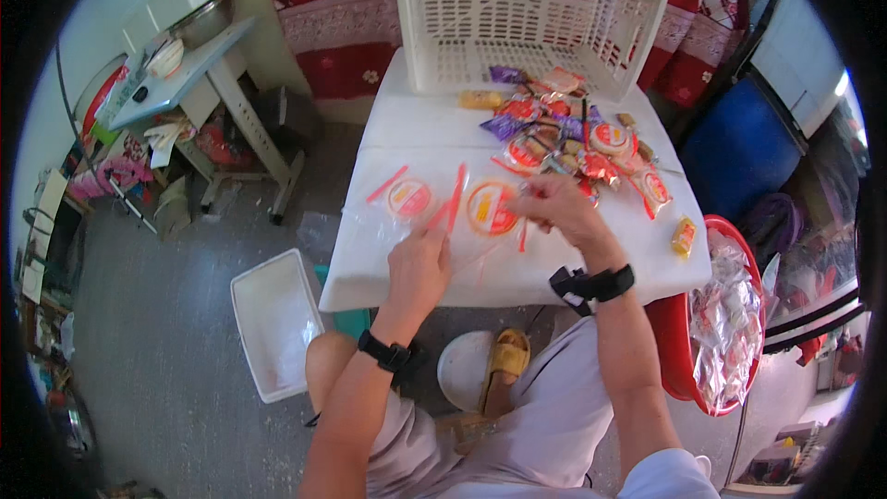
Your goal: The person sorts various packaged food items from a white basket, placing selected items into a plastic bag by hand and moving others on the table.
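Note:
My left hand (419, 267) grips a clear plastic wrapper with red strips (454, 199) over the near part of the white-covered table (395, 118). Just right of it is a round wrapped snack (492, 208) with a red and yellow print. At that snack's right edge, the fingers of my right hand (565, 211) are pinched on its clear wrapper. Another round wrapped snack (409, 197) lies to the left, beyond my left hand. Farther back spreads a pile of small packaged snacks (554, 128) in red, purple and clear wrappers.
A white plastic crate (530, 0) stands tipped on its side at the table's far end. One yellow packet (683, 237) lies near the right edge. A red tub (724, 398) of clear-wrapped packets is on the right; a white bin (274, 326) sits at left.

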Demonstrator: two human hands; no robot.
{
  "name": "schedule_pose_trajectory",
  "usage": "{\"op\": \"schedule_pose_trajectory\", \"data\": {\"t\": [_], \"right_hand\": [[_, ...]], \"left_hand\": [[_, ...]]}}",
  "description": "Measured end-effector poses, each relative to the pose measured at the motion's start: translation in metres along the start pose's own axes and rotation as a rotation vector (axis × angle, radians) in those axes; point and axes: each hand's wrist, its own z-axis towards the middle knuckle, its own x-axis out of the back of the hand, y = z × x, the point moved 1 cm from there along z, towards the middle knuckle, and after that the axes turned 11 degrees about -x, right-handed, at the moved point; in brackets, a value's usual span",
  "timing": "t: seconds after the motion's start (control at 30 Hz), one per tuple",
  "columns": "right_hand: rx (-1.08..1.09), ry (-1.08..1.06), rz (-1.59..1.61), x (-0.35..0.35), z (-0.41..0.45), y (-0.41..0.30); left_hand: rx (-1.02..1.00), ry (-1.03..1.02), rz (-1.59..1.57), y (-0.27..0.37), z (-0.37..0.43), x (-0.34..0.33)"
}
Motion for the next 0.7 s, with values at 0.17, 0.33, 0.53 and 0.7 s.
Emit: {"op": "schedule_pose_trajectory", "data": {"t": [0.17, 0.33, 0.53, 0.7], "right_hand": [[-0.076, -0.149, 0.205, 0.012, -0.022, -0.007], [-0.190, -0.246, 0.078, -0.008, -0.020, -0.001], [-0.244, -0.251, 0.060, -0.008, -0.014, 0.002], [-0.205, -0.139, 0.383, -0.012, -0.003, 0.011]], "left_hand": [[0.003, 0.182, -0.062, 0.002, 0.007, 0.008], [0.016, 0.340, -0.209, -0.001, 0.009, 0.010], [0.009, 0.423, -0.212, 0.002, 0.011, 0.012], [-0.200, 0.377, -0.094, 0.014, 0.011, 0.011]]}}
